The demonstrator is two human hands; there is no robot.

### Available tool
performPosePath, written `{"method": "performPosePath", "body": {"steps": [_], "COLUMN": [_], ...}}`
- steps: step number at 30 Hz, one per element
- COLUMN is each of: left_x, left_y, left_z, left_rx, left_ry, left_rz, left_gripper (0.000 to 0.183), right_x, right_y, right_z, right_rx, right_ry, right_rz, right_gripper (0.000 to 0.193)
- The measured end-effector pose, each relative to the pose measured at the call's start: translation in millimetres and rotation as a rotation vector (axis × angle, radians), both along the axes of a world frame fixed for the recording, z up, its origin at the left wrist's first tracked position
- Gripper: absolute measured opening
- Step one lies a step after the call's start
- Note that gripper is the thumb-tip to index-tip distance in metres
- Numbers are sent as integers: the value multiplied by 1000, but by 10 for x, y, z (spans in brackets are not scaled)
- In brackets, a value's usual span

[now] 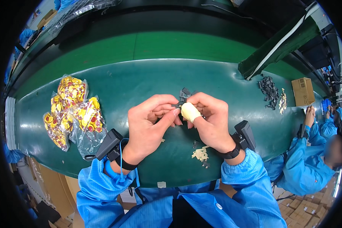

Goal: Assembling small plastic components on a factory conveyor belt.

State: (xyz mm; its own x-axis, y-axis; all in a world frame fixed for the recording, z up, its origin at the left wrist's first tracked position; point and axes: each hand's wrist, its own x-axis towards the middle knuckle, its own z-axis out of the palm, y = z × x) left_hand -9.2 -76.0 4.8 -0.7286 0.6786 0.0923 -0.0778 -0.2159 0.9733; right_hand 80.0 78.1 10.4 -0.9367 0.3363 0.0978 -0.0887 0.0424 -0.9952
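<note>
My left hand (150, 123) and my right hand (212, 121) meet over the middle of the green table, their fingertips almost touching. Between the left thumb and forefinger is pinched a small dark grey plastic part (178, 105), partly hidden by the fingers. The right hand, its thumb wrapped in a cream finger cover (190, 112), is closed at the same spot; whether it grips the same part cannot be made out. Just beyond the fingertips lies a heap of similar dark grey parts (185, 92). Small cream strips (200, 153) are scattered by my right wrist.
Clear bags of yellow and red pieces (88, 114) lie at the left. Another dark grey heap (269, 92), more cream strips (282, 101) and a cardboard box (303, 91) are at the right. A dark post (279, 47) rises at the back; a co-worker (311, 163) sits at the right.
</note>
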Motion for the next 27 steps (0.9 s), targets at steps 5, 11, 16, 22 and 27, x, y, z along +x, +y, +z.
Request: {"method": "performPosePath", "body": {"steps": [5,11,16,22,27], "left_x": [2,4,-7,-20,-21], "left_y": [-2,6,0,-1,9], "left_z": [-14,2,-18,-11,-10], "left_rx": [-4,-18,13,31,37], "left_ry": [4,28,25,-18,-20], "left_rz": [2,10,7,-4,-9], "left_gripper": [21,22,22,22,21], "right_x": [-6,-3,-6,-4,-4], "right_y": [-20,-12,-16,-8,-19], "right_z": [20,45,36,49,50], "right_rx": [-27,-46,-69,-83,-80], "right_ry": [9,-3,2,-22,-4], "right_rz": [0,3,2,39,35], "right_gripper": [7,7,6,5,4]}}
